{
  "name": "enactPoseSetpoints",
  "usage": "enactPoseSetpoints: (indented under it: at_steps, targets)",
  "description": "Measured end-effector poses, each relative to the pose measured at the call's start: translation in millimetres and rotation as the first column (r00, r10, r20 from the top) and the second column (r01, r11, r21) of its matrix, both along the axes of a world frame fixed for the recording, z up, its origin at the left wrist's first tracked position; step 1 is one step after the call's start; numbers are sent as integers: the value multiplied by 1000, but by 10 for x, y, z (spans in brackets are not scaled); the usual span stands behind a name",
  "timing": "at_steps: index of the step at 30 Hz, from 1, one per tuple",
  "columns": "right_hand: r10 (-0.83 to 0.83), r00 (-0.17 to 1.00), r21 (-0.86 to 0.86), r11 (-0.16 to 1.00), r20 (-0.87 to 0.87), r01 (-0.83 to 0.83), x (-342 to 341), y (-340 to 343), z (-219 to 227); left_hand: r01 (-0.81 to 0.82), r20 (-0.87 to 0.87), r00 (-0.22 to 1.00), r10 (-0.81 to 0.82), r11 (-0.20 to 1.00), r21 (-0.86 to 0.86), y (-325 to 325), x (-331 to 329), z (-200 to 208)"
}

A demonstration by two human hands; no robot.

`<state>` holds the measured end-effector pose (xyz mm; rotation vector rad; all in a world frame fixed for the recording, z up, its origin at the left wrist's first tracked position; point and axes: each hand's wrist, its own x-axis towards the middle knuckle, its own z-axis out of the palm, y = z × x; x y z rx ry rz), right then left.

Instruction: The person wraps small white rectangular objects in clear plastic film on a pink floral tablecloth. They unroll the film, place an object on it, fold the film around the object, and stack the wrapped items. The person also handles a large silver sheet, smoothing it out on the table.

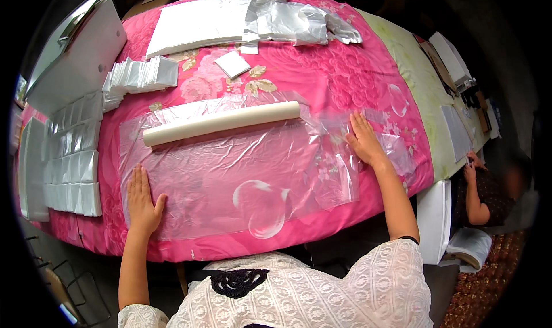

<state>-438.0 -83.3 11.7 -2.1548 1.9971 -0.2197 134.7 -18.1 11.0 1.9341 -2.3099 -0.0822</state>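
A thin, see-through plastic bag (201,178) lies spread and wrinkled on the pink flowered cloth, its right end in strips that look like handles. Across its upper part rests a cream-coloured roll or tube (224,122), tilted slightly up to the right. My left hand (142,200) lies flat, palm down, on the bag's left edge with the thumb apart. Near the right end of the bag, my right hand (364,139) presses down with fingers stretched out. Neither hand touches the tube.
Packets in rows (72,167) and a line of folded packets (141,75) sit at the left, beside a white box (86,57). One square packet (232,64) lies beyond the tube. A white stack (198,26) and silvery bags (293,20) lie farther back. Another person (489,195) is at right.
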Motion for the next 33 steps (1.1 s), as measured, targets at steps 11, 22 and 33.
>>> enactPoseSetpoints:
  at_steps: [11,22,33]
  targets:
    - [-496,850,-327,844,-175,425,-708,-373,150,35,9,999,-35,999,-17,-26,1,-25]
    - [-296,951,-320,913,-91,254,-912,895,-105,327,-115,924,-365,908,-261,-446,-732,345]
    - [-488,836,-318,774,250,547,-1244,1135,-5,475,-177,864,-471,880,-21,-1223,-1615,328]
